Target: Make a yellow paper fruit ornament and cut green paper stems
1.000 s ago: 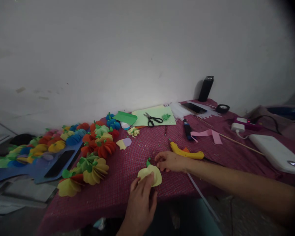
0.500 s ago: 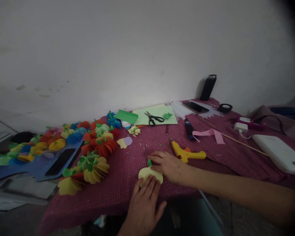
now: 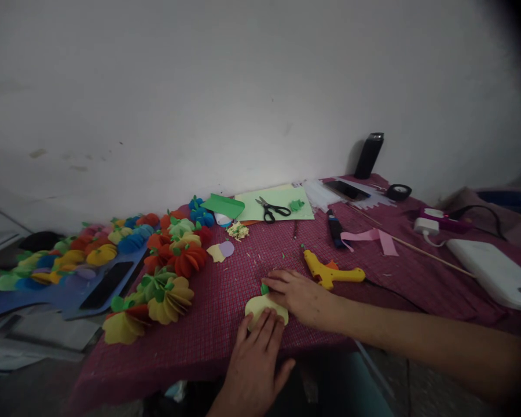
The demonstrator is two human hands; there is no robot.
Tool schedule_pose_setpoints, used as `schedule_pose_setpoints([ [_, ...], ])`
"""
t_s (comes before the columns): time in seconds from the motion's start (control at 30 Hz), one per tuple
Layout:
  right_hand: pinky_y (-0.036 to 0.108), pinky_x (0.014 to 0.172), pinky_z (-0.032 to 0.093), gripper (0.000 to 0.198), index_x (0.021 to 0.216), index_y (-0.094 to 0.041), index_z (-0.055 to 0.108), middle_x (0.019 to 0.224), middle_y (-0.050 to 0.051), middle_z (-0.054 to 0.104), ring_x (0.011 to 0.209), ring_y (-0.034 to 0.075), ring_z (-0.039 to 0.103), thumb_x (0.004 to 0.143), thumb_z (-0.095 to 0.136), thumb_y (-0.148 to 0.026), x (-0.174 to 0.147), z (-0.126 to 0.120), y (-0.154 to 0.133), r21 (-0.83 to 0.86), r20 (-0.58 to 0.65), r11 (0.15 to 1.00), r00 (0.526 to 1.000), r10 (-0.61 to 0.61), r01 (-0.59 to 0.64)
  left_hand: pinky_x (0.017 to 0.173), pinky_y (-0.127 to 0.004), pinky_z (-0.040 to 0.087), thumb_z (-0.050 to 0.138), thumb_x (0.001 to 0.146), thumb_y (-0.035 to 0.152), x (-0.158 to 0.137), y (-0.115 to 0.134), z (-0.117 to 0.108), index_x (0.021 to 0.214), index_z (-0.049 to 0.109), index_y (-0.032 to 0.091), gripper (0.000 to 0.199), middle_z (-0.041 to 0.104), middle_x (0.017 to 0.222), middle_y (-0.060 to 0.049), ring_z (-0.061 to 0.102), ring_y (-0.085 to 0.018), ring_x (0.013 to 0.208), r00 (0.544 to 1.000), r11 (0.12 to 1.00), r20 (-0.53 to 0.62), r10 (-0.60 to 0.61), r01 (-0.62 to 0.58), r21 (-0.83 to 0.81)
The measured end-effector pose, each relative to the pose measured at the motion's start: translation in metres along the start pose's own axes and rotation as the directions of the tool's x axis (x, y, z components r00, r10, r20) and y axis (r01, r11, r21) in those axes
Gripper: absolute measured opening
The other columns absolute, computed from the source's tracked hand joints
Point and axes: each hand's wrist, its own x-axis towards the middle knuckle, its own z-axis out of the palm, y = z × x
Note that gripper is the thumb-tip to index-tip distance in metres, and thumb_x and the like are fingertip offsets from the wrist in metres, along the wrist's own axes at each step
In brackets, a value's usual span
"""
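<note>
A pale yellow pumpkin-shaped paper cutout (image 3: 255,304) lies flat near the front edge of the table. It has a small green paper stem (image 3: 264,288) at its top. My left hand (image 3: 257,353) rests on the lower part of the cutout, fingers stretched out flat and thumb apart. From the right, my right hand (image 3: 301,298) reaches over the stem and the upper right of the cutout. Its fingers are extended and lie over the paper, with the fingertips at the stem. A yellow glue gun (image 3: 332,273) lies just beyond my right hand.
Folded paper pumpkins (image 3: 186,260) in several colours crowd the left. At the back, black-handled scissors (image 3: 272,209) lie on pale green paper (image 3: 249,202). Paper scraps (image 3: 238,230), a pink strip (image 3: 364,236), a wooden stick (image 3: 429,256), a white power bank (image 3: 495,272) and a black bottle (image 3: 369,155) are around.
Both hands stay on the cutout with almost no movement. The whole view has shifted very slightly.
</note>
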Motion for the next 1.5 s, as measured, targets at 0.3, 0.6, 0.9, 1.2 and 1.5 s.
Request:
schedule_pose_setpoints([
  [0.3,0.045,0.095,0.036,0.032,0.116,-0.016,0.057,0.133,0.01,0.048,0.12,0.029,0.039,0.086,0.048,-0.021,-0.006,0.001,-0.001,-0.057,-0.007,0.998,0.999,-0.038,0.038,0.1,-0.047,0.032,0.04,0.088,0.048,-0.001,0.0,0.002,0.132,0.041,0.018,0.053,0.047,0.135,-0.009,0.042,-0.026,0.123,0.999,1.0,0.033,-0.011,0.011,0.004],
  [0.6,0.049,0.099,0.029,0.037,0.121,-0.018,0.054,0.136,0.01,0.045,0.125,0.029,0.034,0.085,0.047,-0.021,-0.025,0.003,0.003,0.003,0.016,1.0,1.0,-0.014,0.014,0.103,-0.048,0.028,0.042,0.086,0.05,-0.001,-0.002,-0.002,0.134,0.038,0.018,0.058,0.044,0.137,-0.01,0.039,-0.026,0.126,0.998,1.0,0.062,-0.019,0.019,-0.005],
  [0.9,0.048,0.102,0.027,0.036,0.121,-0.019,0.054,0.134,0.008,0.048,0.125,0.028,0.035,0.087,0.043,-0.021,-0.034,0.005,0.004,0.0,0.037,1.0,0.999,-0.014,0.014,0.102,-0.049,0.029,0.038,0.087,0.051,-0.005,0.0,0.003,0.139,0.029,0.018,0.061,0.036,0.142,-0.007,0.034,-0.027,0.129,0.997,0.999,0.076,0.003,-0.006,0.038],
  [1.2,0.048,0.102,0.027,0.036,0.122,-0.017,0.054,0.131,0.009,0.05,0.123,0.028,0.036,0.087,0.045,-0.023,-0.032,0.004,0.003,-0.016,0.008,1.0,1.0,-0.024,0.024,0.105,-0.053,0.024,0.039,0.084,0.06,0.011,-0.013,-0.006,0.137,0.032,0.013,0.071,0.037,0.141,-0.013,0.034,-0.028,0.129,0.991,1.0,0.131,-0.025,0.023,0.022],
  [1.5,0.05,0.102,0.025,0.04,0.125,-0.017,0.051,0.13,0.011,0.05,0.123,0.028,0.035,0.085,0.049,-0.025,-0.036,0.004,0.0,0.018,-0.014,0.998,0.998,-0.062,0.062,0.106,-0.052,0.022,0.043,0.082,0.059,0.011,-0.016,-0.003,0.141,0.023,0.014,0.077,0.028,0.145,-0.012,0.025,-0.029,0.133,0.975,1.0,0.222,-0.007,0.007,-0.002],
])
